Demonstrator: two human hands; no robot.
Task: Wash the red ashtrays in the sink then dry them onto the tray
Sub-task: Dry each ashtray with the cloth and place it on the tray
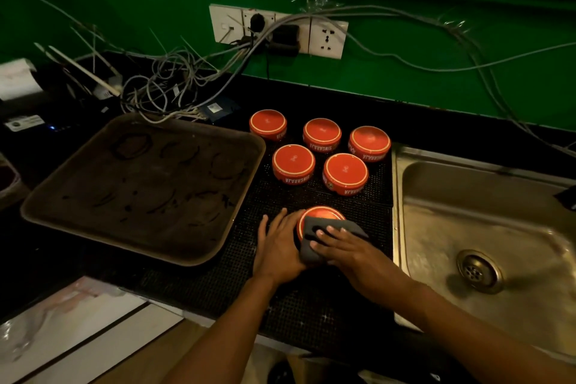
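**A:** Which step is in hand now?

**B:** I judge it is the drying. The round red ceramic ashtray (321,214) stands upside down on the black dotted rubber mat (367,221), near the front edge of the tabletop, between the brown rectangular plastic tray (218,254) and the stainless steel sink (436,196). The right hand (349,251) presses a dark grey cloth (314,229) on its top with straight fingers; this grip is released, it only pushes. The left hand (279,248) rests against the left side of the ashtray and steadies it. Its visible fingers lie rather straight, so I take this grip as released too.

**A:** And the other ashtrays?

**B:** Five more red ashtrays (322,134) stand upside down at the back of the mat, in two rows, well apart from the hands. The tray carries only dark ring marks; no ashtray is on it yet.

**A:** What does the next move call for?

**B:** Probably to finish wiping the top and the wall, then to lift the ashtray to the left, over the rim of the tray. A wet glaze may slip, so a firm hold is needed.

**A:** What is hard to see?

**B:** The near wall of the ashtray is hidden by the cloth and both hands. The left thumb is also hidden. The sink is cut off at the right edge, no tap shows, and the light is dim.
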